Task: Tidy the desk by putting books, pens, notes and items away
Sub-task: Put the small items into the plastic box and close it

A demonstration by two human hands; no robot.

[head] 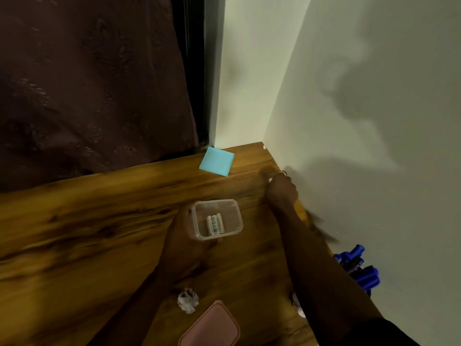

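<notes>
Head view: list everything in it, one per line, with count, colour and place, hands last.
desk: one, brown wood, lower frame
curtain: one, dark brown, upper left behind the desk
sticky notes: one pad, light blue, far desk edge
clear container: one, transparent, mid frame, in the left hand
batteries: three, white, side by side inside the clear container
crumpled paper: one ball, white-grey, near desk edge
paper scrap: one, white, partly hidden, right of the lid
lid: one, pink, bottom edge
pens: count unclear, blue, by the wall at right
left hand: one, holds the clear container
right hand: one, fingers curled at the desk's wall side; hold unclear
</notes>
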